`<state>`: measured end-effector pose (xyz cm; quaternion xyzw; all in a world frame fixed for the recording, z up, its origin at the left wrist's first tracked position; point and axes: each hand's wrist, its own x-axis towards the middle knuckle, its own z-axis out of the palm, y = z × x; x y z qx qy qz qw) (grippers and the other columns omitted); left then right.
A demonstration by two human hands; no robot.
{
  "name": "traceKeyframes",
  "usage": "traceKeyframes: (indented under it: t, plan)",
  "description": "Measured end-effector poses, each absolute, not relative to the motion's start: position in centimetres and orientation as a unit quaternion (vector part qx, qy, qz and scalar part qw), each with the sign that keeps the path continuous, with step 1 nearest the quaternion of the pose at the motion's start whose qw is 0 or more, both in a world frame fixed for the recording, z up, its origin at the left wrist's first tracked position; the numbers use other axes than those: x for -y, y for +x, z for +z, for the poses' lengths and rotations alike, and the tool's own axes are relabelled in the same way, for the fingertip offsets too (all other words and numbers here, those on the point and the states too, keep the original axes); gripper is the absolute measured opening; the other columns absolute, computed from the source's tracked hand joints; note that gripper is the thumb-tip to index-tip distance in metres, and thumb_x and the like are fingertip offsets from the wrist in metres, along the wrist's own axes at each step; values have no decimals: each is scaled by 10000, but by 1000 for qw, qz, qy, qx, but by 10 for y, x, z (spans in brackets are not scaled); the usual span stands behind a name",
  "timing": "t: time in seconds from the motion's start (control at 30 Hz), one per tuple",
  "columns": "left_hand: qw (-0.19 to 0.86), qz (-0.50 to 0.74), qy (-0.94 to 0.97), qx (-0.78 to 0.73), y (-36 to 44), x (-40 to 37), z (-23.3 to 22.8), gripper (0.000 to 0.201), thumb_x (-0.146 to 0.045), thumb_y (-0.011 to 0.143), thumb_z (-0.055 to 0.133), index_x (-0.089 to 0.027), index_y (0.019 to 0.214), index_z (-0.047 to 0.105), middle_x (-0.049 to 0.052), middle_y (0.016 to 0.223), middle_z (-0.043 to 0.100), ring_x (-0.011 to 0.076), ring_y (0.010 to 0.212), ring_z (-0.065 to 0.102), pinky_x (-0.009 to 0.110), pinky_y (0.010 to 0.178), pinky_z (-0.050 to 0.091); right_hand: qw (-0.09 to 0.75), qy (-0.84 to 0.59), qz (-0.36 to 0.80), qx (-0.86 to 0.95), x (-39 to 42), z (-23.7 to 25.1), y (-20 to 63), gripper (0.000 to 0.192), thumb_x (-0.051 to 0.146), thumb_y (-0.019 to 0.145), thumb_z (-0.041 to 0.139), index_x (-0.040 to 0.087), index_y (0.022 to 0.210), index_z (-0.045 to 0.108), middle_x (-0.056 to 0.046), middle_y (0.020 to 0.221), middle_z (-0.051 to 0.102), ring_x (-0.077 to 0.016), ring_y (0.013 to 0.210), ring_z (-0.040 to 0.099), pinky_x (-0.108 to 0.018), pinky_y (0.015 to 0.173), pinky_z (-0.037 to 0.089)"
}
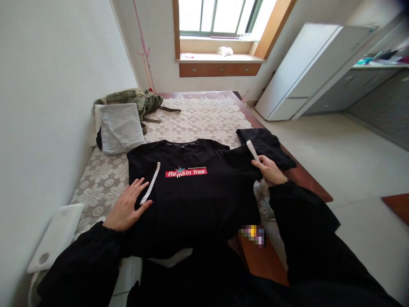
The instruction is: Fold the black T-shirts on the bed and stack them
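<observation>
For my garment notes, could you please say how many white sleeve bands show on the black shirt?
2: the left band lies by the left hand; the right band edges the sleeve the right hand holds.

Place was a home: fridge (303, 70) and grey cabinets (340, 91) stood upper right, window (220, 17) top centre, floral cloth (204, 117) mid-frame.

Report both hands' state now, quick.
Left hand: open, fingers spread, laid on the black T-shirt beside a white sleeve trim.
Right hand: closed, holding the shirt's other sleeve near its end.
</observation>
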<state>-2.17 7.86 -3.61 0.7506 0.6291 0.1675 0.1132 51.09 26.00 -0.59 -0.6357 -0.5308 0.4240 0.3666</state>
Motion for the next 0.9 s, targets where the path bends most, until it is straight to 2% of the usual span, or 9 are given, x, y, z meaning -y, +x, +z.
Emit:
traceKeyframes:
  t: [0.1, 0.2, 0.33, 0.4, 0.5, 0.57, 0.63, 0.77, 0.9]
  plan:
    - [117, 191, 739, -635, -22, -74, -36, 731, -667, 1009, 497, -166, 1539, 545, 177, 1673, 493, 351, 1606, 380, 613, 1292, 354, 347, -639, 388, 566, -252, -11, 517, 470, 415, 736, 832, 244, 1115, 612, 2, 706, 726, -218, 515, 638, -320, 438, 507]
    - [119, 209, 727, -643, -23, -69, -36, 741, -675, 1010, 496, -153, 1533, 565, 173, 1659, 513, 345, 1598, 395, 598, 1298, 355, 323, -624, 319, 636, -244, -12, 521, 562, 329, 759, 812, 250, 1286, 632, -33, 879, 794, -255, 744, 749, -375, 678, 637]
    - [131, 208, 722, -647, -24, -67, -37, 690, -648, 1048, 415, -179, 1512, 617, 140, 1643, 534, 343, 1598, 393, 613, 1296, 354, 321, -626, 197, 683, -234, 0, 507, 435, 295, 843, 695, 223, 1272, 691, -83, 1027, 795, -298, 911, 770, -473, 892, 637]
    - [142, 207, 721, -646, -25, -68, -37, 667, -624, 1064, 374, -190, 1492, 644, 126, 1632, 547, 340, 1598, 393, 615, 1295, 357, 335, -577, 144, 731, -225, 8, 489, 430, 273, 874, 658, 218, 1299, 697, -112, 1189, 775, -320, 1070, 754, -494, 995, 606]
    - [151, 216, 715, -647, -25, -70, -37, 652, -604, 1071, 349, -192, 1449, 684, 122, 1599, 586, 339, 1587, 414, 604, 1290, 373, 294, -418, 199, 836, -209, 14, 460, 640, 267, 927, 651, 266, 1555, 530, -108, 1463, 670, -300, 1261, 691, -456, 1049, 596]
    - [148, 226, 709, -652, -24, -69, -35, 648, -605, 1067, 355, -188, 1414, 708, 128, 1561, 625, 343, 1567, 448, 595, 1284, 389, 264, -353, 232, 867, -200, 10, 447, 726, 295, 952, 663, 302, 1635, 417, -106, 1563, 591, -291, 1318, 659, -449, 1047, 604]
    - [130, 238, 701, -659, -22, -65, -30, 632, -627, 1039, 428, -187, 1392, 714, 137, 1536, 651, 350, 1529, 502, 579, 1277, 407, 256, -367, 204, 871, -193, 1, 445, 681, 329, 963, 673, 299, 1604, 447, -120, 1544, 591, -306, 1332, 642, -477, 1062, 598]
    - [80, 258, 681, -680, -16, -49, -16, 559, -598, 948, 607, -212, 1341, 703, 134, 1455, 686, 341, 1368, 631, 535, 1230, 462, 212, -451, 116, 859, -180, -16, 463, 475, 364, 988, 635, 257, 1448, 582, -129, 1287, 696, -321, 1179, 694, -506, 1026, 598]
    - [73, 264, 622, -733, -15, -34, -7, 417, -452, 917, 582, -240, 1254, 704, 111, 1320, 720, 293, 1116, 716, 437, 972, 601, 158, -487, 114, 851, -167, -23, 480, 469, 384, 993, 610, 228, 1434, 589, -103, 1110, 732, -282, 970, 738, -425, 881, 621]
